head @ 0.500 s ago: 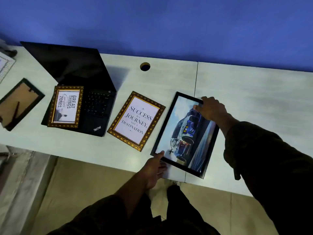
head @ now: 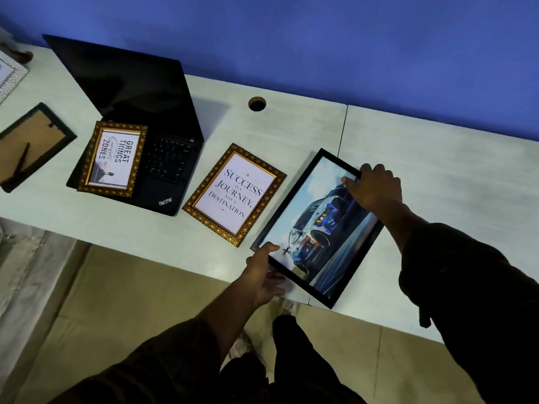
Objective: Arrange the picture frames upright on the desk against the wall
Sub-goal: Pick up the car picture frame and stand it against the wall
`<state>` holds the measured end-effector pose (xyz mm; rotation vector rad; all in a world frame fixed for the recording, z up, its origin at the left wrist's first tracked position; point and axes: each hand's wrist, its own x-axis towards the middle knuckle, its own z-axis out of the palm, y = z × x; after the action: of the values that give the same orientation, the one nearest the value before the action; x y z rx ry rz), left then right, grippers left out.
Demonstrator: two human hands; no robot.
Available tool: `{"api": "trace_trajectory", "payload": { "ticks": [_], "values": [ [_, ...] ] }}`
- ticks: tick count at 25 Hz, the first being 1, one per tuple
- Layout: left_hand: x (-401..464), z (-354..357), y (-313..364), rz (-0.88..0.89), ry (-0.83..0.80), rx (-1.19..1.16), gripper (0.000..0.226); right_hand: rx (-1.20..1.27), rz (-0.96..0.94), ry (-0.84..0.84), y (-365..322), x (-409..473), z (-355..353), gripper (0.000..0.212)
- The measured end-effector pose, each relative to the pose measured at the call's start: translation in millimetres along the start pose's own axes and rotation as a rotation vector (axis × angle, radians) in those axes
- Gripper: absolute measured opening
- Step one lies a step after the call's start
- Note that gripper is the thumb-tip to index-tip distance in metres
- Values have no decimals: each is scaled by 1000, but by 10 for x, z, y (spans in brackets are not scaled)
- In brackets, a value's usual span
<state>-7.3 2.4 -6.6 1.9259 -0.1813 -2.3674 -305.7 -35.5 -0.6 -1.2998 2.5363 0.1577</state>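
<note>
- The large black-framed car picture [head: 318,225] lies at the front of the pale wooden desk [head: 437,158], its near corner overhanging the desk edge. The left hand [head: 262,272] pinches that near-left corner, thumb on top and fingers beneath; the right hand [head: 373,185] clasps the far corner, fingers curled over the rim.
- Risk: with only 2 corner grips on a wide, glazed frame, a slip as it tilts could send it off the front edge to the floor.
- Risk: swinging it leftward could knock the gold-bordered "Success" frame [head: 234,193] lying just beside it.
- Open room: bare desk stretches behind and to the right of the car picture up to the blue wall [head: 350,48], which looks the safest path.
- Leftward is crowded: an open black laptop [head: 140,118] carries a second gold frame [head: 112,158], and a face-down frame [head: 29,144] sits beyond.
</note>
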Motion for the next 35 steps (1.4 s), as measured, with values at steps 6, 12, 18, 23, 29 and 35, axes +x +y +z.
{"api": "trace_trajectory", "payload": {
  "ticks": [6, 12, 18, 23, 29, 35],
  "values": [
    [-434, -541, 94, 220, 41, 0, 59, 16, -20, 210, -389, -590, -371, 62],
    [-1158, -1725, 451, 484, 127, -20, 45, 121, -138, 266, -1412, -1287, -611, 66],
    [-1939, -2854, 869, 759, 235, -80, 40, 221, -230, 160, -2635, -1723, -806, 66],
    [-2361, -3567, 1372, 938, 298, -96, 48, 285, -382, 154, -3519, -1769, -1090, 48],
    [-2773, -4247, 2272, 1105, 349, -89, 45, 385, -518, 189, -4690, -1504, -1408, 42],
    [-3000, -4959, 3487, 1137, 459, -81, 63, 584, -589, 102, -5984, -987, -1721, 44]
  ]
}}
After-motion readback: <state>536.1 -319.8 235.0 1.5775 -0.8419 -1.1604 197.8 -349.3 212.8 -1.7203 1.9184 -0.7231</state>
